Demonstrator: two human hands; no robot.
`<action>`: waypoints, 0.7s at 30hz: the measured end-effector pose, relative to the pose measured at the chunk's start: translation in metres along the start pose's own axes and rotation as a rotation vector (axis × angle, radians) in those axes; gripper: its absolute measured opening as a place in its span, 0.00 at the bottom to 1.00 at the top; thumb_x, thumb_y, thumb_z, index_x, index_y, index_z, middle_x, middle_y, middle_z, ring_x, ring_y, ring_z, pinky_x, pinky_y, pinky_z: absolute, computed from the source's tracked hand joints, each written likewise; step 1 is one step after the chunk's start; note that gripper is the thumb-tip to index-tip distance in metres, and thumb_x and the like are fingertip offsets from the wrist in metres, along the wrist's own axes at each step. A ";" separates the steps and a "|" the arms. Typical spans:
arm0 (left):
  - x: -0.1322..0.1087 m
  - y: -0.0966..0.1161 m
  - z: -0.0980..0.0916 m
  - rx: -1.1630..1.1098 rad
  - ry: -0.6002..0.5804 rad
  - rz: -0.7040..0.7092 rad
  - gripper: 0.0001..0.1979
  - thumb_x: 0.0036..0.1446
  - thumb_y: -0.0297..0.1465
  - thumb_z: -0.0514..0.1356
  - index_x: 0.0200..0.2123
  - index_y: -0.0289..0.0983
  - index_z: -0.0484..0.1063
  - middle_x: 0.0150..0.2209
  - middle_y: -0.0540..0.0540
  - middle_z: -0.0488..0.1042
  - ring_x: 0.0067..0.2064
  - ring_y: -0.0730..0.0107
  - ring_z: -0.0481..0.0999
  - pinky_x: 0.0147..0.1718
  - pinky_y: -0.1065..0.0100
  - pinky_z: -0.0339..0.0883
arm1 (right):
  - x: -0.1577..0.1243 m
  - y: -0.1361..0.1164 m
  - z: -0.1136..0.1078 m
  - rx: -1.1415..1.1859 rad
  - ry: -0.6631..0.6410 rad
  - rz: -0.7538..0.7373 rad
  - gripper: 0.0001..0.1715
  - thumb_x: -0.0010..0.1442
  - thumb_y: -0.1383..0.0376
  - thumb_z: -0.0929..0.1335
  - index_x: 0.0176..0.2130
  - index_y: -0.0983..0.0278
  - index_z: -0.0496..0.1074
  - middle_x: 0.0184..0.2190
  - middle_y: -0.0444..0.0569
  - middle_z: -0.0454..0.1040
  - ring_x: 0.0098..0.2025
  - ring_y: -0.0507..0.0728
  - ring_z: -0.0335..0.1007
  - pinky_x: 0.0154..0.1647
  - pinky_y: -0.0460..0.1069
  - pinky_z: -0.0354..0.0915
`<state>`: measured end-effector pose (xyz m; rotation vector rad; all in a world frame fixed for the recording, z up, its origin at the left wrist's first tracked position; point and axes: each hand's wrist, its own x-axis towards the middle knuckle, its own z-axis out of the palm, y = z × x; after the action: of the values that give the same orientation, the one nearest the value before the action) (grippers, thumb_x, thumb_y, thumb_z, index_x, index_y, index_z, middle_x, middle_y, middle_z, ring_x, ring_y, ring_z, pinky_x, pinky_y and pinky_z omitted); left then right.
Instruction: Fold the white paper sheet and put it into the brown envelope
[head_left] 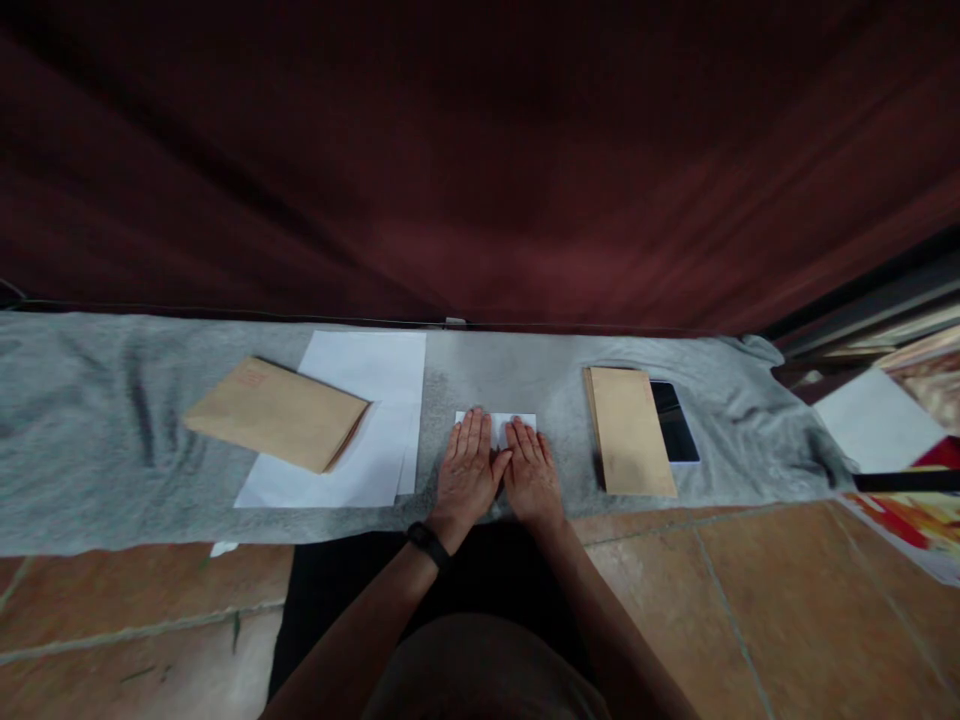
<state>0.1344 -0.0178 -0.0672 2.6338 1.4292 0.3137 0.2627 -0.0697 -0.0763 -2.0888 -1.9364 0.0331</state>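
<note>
A small white piece of paper (pixel 498 422), apparently folded, lies in front of me on the grey cloth. Flat on its left part rests my left hand (pixel 469 470), fingers stretched forward. My right hand (pixel 532 475) presses flat on the right part, its thumb close to the left thumb. Both palms cover most of the paper, so only its far edge and a strip between the hands show. To the left, large white sheets (pixel 367 365) lie partly under a stack of brown envelopes (pixel 277 412). On the right is another stack of brown envelopes (pixel 631 430).
A dark phone or tablet (pixel 676 425) lies partly under the right envelopes. The grey cloth (pixel 510 365) covers a long narrow surface. Behind it hangs a dark red curtain (pixel 480 200). Printed sheets or boxes (pixel 877 420) stand at the far right. Tiled floor (pixel 675 590) lies below.
</note>
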 end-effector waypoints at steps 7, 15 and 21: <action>-0.003 -0.003 0.000 0.006 0.019 -0.060 0.32 0.70 0.36 0.47 0.71 0.25 0.48 0.73 0.32 0.47 0.74 0.52 0.45 0.70 0.48 0.46 | -0.001 0.014 0.000 0.016 0.083 0.042 0.31 0.73 0.61 0.57 0.71 0.66 0.55 0.70 0.57 0.59 0.72 0.63 0.53 0.72 0.63 0.47; -0.003 -0.002 -0.003 0.010 0.021 -0.083 0.31 0.70 0.37 0.48 0.71 0.27 0.51 0.73 0.31 0.47 0.74 0.50 0.47 0.70 0.47 0.46 | 0.000 0.021 -0.005 0.049 0.102 0.072 0.30 0.75 0.61 0.55 0.70 0.69 0.57 0.69 0.58 0.60 0.72 0.63 0.52 0.72 0.64 0.47; -0.004 -0.004 -0.006 0.001 -0.032 -0.060 0.30 0.69 0.33 0.49 0.72 0.36 0.50 0.74 0.35 0.46 0.74 0.50 0.46 0.70 0.46 0.45 | 0.004 -0.006 -0.002 0.141 0.027 -0.075 0.30 0.75 0.60 0.55 0.70 0.66 0.57 0.70 0.56 0.58 0.73 0.60 0.50 0.72 0.61 0.50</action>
<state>0.1275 -0.0188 -0.0627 2.5787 1.4961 0.2635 0.2579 -0.0655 -0.0723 -1.9162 -1.9356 0.1211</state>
